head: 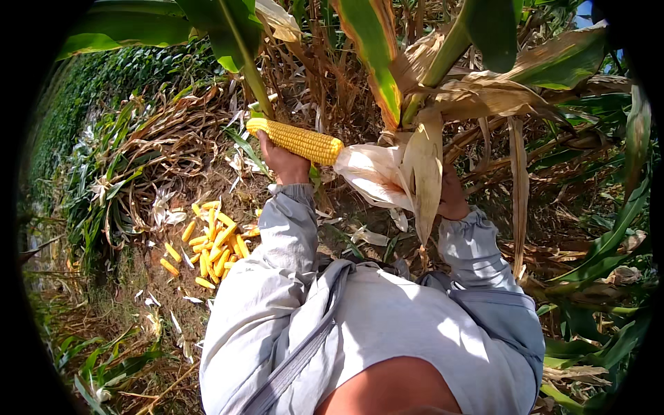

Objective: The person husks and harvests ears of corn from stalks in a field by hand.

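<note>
A bare yellow ear of corn (295, 141) lies across the palm of my left hand (285, 160), which grips it from below. The ear's right end meets a pale, dry corn husk (373, 171) that is peeled back towards the stalk. My right hand (452, 194) is at the far side of the husk, partly hidden behind a hanging dry husk leaf (425, 171). Its fingers are out of sight, so I cannot tell what it grips. Above the husk rises a green corn stalk (446, 57) with browned leaves.
Several husked corn ears (218, 244) lie heaped on the bare soil at lower left. Behind them is a bank of cut, dried corn stalks (155, 140). Loose husk scraps (166, 207) are scattered about. Standing corn plants (596, 249) crowd the right side, and a broad leaf (129, 31) hangs at upper left.
</note>
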Motion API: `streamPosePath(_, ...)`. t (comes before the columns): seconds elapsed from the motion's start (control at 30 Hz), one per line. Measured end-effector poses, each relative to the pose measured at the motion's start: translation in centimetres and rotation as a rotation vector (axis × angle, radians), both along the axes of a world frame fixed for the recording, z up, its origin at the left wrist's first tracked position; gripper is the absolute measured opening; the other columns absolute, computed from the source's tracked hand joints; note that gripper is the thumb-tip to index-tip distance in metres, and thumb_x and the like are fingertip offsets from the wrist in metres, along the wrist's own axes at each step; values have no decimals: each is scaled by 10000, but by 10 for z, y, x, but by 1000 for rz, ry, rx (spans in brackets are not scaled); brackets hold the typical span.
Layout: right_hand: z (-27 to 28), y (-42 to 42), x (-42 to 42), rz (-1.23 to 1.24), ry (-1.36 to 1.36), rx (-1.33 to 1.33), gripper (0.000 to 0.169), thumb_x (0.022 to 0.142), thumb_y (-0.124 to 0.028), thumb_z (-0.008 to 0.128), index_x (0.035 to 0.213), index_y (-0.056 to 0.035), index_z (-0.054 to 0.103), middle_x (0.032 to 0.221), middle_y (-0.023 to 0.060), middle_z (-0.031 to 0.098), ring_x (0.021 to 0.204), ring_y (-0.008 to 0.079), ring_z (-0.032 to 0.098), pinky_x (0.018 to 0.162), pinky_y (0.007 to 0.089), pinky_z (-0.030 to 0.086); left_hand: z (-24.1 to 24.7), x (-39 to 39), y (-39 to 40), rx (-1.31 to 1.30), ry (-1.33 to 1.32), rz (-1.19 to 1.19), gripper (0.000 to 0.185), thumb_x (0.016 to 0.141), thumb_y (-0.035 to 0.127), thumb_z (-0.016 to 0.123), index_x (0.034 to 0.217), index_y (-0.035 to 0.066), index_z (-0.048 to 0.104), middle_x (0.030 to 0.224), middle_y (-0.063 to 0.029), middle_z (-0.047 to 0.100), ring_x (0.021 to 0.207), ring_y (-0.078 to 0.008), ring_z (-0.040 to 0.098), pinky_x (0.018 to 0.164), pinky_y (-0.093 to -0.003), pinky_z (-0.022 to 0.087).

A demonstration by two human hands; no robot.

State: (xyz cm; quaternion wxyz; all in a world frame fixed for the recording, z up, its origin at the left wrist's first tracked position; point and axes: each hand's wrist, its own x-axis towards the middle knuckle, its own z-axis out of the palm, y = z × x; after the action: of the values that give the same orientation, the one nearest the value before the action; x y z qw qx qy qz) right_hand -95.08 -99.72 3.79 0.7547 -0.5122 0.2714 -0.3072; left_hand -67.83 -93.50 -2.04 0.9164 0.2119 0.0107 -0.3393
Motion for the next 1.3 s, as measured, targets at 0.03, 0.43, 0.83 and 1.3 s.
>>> streamPosePath(0.03,4,1,-6,-34,171,-206,137,881,-171,478,917,-43,511,753,48,524,662,137,523,596,263,434,1,18,9,-34,-47,-7,446,899,466,334,1103,83,435,941,-80,512,841,-221,529,755,-386,458)
streamPosePath(0.43,8,78,152,459,369,-751,798,613,-133,764,1264,-18,317,1134,122,502,1068,216,488,907,320,391,20,4,99,107,-498,329,584,834,534,431,1105,17,446,973,-130,561,860,-263,566,779,-402,462)
streamPosePath(0.83,-76,141,213,895,697,-665,578,673,-231,691,1123,-5,407,911,183,592,855,299,581,750,350,451,-24,42,186,296,-502,195,373,891,353,453,1069,33,382,832,-106,543,716,-195,565,622,-312,479)
streamPosePath(1.3,-184,162,216,1117,900,-1052,265,789,-185,486,1029,-102,563,851,204,594,814,370,565,712,445,445,-36,93,265,773,-1346,191,516,715,290,672,1095,21,450,881,-166,566,750,-334,583,655,-348,466)
